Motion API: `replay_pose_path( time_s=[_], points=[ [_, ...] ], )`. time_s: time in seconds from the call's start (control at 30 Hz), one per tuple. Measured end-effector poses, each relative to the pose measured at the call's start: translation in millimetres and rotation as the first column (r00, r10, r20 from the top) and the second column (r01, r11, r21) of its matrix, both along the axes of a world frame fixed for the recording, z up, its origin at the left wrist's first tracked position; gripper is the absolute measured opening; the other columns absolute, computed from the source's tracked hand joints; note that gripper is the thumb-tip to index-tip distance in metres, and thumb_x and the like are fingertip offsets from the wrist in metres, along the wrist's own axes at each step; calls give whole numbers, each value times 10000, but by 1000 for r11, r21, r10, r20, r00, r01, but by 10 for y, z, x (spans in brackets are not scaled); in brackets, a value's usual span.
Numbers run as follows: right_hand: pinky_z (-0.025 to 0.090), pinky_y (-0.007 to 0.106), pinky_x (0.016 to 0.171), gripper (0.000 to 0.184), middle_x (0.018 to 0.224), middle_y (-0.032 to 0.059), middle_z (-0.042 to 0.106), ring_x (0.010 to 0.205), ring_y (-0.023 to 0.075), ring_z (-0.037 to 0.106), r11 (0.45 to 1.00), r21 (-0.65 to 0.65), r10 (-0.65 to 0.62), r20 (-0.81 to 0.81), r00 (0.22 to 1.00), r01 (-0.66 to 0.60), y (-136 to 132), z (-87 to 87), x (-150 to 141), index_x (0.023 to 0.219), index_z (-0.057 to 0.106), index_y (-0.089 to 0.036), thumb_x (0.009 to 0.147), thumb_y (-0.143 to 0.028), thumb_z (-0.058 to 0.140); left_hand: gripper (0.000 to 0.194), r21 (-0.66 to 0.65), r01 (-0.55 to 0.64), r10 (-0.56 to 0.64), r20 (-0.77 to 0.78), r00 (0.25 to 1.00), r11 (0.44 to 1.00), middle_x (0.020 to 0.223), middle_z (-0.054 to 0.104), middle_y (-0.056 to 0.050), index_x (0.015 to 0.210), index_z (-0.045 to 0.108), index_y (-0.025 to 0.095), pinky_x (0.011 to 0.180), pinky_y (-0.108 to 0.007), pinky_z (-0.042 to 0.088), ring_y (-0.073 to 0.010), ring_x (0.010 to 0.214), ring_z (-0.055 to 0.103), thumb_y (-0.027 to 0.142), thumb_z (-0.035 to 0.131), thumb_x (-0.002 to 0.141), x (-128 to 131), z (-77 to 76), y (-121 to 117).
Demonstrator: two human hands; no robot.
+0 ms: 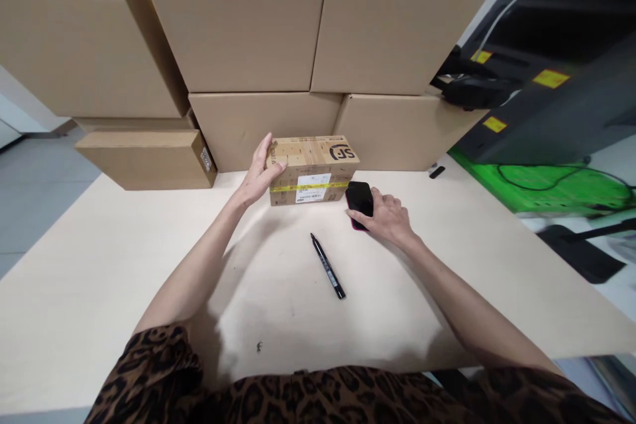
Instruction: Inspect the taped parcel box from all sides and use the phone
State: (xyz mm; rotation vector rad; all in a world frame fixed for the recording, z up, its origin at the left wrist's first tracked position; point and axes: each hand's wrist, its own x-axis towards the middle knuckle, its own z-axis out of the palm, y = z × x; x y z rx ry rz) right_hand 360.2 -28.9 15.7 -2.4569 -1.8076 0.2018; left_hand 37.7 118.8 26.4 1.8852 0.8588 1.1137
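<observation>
A small cardboard box [285, 197] with SF printing, a white label and a yellow strip lies on the table, close to the stacked boxes. At its left end, my left hand [258, 175] grips it, thumb on the near side and fingers toward the back. My right hand [390, 213] is closed around a flat black object with a red edge [360, 197], possibly a phone, beside the box's right end. Its exact kind is unclear. Between my forearms lies a black marker pen [328, 266], touched by neither hand.
Large cardboard boxes [238, 20] are stacked along the table's back. A flatter box [144, 159] stands at the back left. A small black item [437, 172] lies at the back right, near a green surface [497, 182] and dark equipment [527, 99]. The pale table [99, 278] has small dark marks.
</observation>
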Motion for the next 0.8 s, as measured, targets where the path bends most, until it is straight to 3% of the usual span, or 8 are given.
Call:
replay_pose_path(
  time_s=[0.17, 0.3, 0.47, 0.57, 0.6, 0.67, 0.73, 0.8],
  points=[
    [440, 565, 1156, 1112, 1510, 328, 580, 1440, 488, 552, 989, -74, -141, -201, 969, 128, 129, -35, 70, 1673, 305, -84, 823, -631, 769, 1073, -23, -165, 166, 78, 983, 986, 1831, 154, -191, 1710, 196, 337, 1337, -681, 201, -408, 1706, 155, 773, 708, 874, 49, -65, -151],
    [475, 594, 1143, 1250, 1411, 299, 671, 1373, 490, 612, 957, 13, -227, -589, 776, 290, 169, -80, 144, 1569, 451, -82, 500, -446, 987, 1006, 99, -304, 291, 121, 949, 948, 1819, 180, -188, 1697, 196, 325, 1349, -662, 169, -402, 1698, 174, 805, 616, 919, 87, -67, -344],
    [618, 495, 862, 654, 908, 105, 785, 913, 332, 743, 932, 100, -137, -794, 593, 348, 56, -138, 158, 974, 710, -174, 468, -504, 962, 788, 444, -440, 377, 227, 898, 781, 1751, 319, -177, 1680, 213, 300, 1337, -597, 244, -341, 1636, 320, 597, 555, 1035, 203, -28, -723],
    [615, 412, 715, 594, 780, 57, 726, 724, 232, 692, 883, 187, -40, -884, 466, 430, -137, -144, 72, 812, 647, -205, 520, -665, 884, 598, 624, -397, 375, 176, 910, 673, 1533, 595, -151, 1566, 458, 299, 1266, -599, 334, -345, 1459, 520, 506, 585, 1019, 305, -2, -1016],
    [616, 392, 708, 617, 792, 46, 722, 717, 212, 685, 861, 217, -7, -899, 438, 460, -211, -131, 25, 831, 640, -210, 535, -704, 861, 495, 626, -361, 363, 131, 922, 691, 1430, 673, -134, 1482, 563, 310, 1229, -599, 364, -342, 1365, 585, 487, 582, 1020, 348, 9, -1110],
    [624, 354, 727, 640, 873, 30, 738, 750, 184, 691, 811, 282, 78, -920, 383, 512, -346, -82, -100, 926, 654, -218, 583, -722, 851, 409, 539, -251, 290, 13, 957, 804, 1278, 751, -129, 1331, 700, 300, 1143, -608, 423, -349, 1220, 646, 531, 559, 1025, 442, 37, -1270],
    [631, 325, 737, 609, 970, 23, 759, 783, 166, 703, 751, 348, 211, -932, 295, 562, -428, -10, -270, 1032, 682, -228, 646, -654, 882, 505, 315, -95, 129, -89, 988, 944, 1240, 773, -146, 1305, 736, 272, 1086, -617, 470, -365, 1184, 668, 624, 483, 1047, 532, 69, -1387],
    [647, 327, 738, 600, 1037, 23, 771, 813, 173, 721, 712, 397, 342, -916, 208, 580, -436, 63, -469, 1106, 695, -242, 661, -581, 915, 648, 51, 67, -62, -86, 994, 996, 1236, 776, -166, 1385, 700, 234, 1031, -598, 528, -358, 1142, 700, 699, 386, 1061, 601, 94, -1464]
  ],
)
